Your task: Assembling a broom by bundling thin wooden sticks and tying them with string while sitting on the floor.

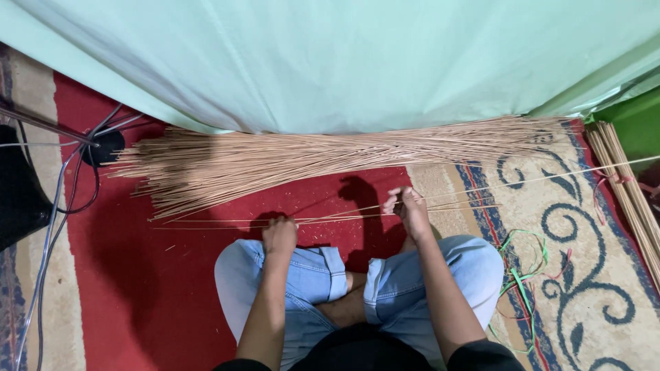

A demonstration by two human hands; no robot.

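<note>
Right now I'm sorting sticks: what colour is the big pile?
Pale tan, the pile of thin sticks; head view shows it best.

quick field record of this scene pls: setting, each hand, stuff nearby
setting: person sits cross-legged on a red patterned carpet, pale green cloth hanging ahead
left hand: closed in a grip on a few thin sticks
right hand: fingers pinching the same thin sticks
pile: large heap of thin sticks on the carpet beyond the hands
right side: tied stick bundle; coloured bands beside the knee
left side: cables, dark object at the edge
</note>
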